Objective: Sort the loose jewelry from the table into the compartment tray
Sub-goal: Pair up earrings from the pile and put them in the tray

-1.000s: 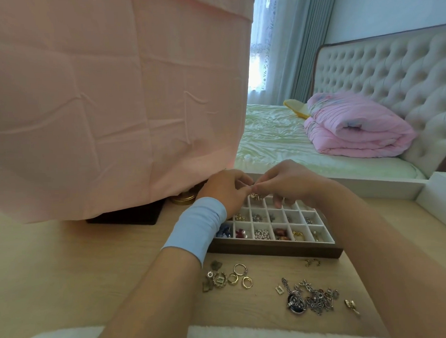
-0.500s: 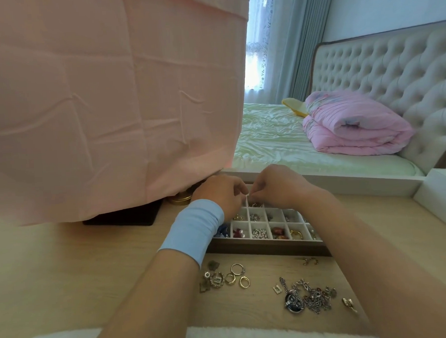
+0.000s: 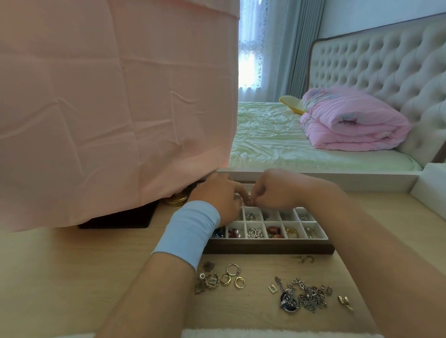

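a tiny piece (image 3: 246, 201) is pinched by left hand (image 3: 218, 194) and right hand (image 3: 275, 192) over the tray (image 3: 269, 249); rings (image 3: 233, 277) are scattered nearer.

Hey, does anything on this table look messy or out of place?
Chains lie tangled in a heap right of the loose rings, and two small hoops sit outside the tray, by its front wall. Nothing looks spilled or broken.

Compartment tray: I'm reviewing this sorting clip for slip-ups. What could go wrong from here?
1. The left hand and right hand pinch a small piece above the far cells of the compartment tray. If it slips, it may land in a wrong cell that already holds something.
2. The left forearm passes just over the loose rings, so pulling back low could scatter them.
3. The chain pile looks tangled, so lifting one piece may drag others.
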Demonstrator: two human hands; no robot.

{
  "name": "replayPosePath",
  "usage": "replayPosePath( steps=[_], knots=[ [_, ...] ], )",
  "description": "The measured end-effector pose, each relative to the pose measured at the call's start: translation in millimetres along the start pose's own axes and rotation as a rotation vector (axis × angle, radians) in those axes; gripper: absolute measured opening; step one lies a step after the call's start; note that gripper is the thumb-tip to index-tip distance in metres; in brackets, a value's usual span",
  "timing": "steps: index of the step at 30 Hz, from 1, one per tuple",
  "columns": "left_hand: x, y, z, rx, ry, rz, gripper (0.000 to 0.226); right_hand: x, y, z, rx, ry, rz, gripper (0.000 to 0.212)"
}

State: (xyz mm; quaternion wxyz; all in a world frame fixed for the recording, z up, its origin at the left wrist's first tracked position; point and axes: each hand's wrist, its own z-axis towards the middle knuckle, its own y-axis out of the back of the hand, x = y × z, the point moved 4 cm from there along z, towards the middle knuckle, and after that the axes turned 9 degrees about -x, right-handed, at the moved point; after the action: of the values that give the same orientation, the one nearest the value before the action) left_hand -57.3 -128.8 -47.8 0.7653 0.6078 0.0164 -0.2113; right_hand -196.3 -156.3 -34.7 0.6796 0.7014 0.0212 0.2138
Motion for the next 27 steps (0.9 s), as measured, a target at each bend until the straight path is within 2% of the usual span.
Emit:
replayPosePath(
  steps=[4,8,12,16,21,23,27],
  knots=[
    [-1.4,-2.4,1.0,0.045,-0.009,0.025,0.027,-2.3,15.8,-1.3,-0.137,-0.017,0.04,0.023],
    [-1.6,-8.0,0.8,0.115,-0.012,0.071,0.032,-2.4,12.0,-1.1,-0.117,-0.021,0.012,0.029],
    [3.4,-3.6,1.8,0.016,0.022,-0.059,0.026,-2.7,1.7,2.6,-0.088,-0.027,-0.017,0.028],
    [4.2,3.2,2.9,-0.092,0.032,-0.078,0.022,-2.3,3.9,1.4,-0.075,-0.013,-0.027,0.033],
    [-2.2,-2.9,0.1,0.055,-0.037,0.048,0.029,-3.5,3.9,-0.2,-0.07,-0.012,-0.031,0.04],
    [-2.2,-3.0,0.5,0.068,-0.05,0.081,0.03,-3.4,3.1,-0.5,-0.057,-0.011,-0.013,0.04],
    [-2.4,-3.5,0.7,0.09,-0.041,0.082,0.03,-5.2,14.2,-2.5,-0.141,-0.006,-0.002,0.038]
  ],
)
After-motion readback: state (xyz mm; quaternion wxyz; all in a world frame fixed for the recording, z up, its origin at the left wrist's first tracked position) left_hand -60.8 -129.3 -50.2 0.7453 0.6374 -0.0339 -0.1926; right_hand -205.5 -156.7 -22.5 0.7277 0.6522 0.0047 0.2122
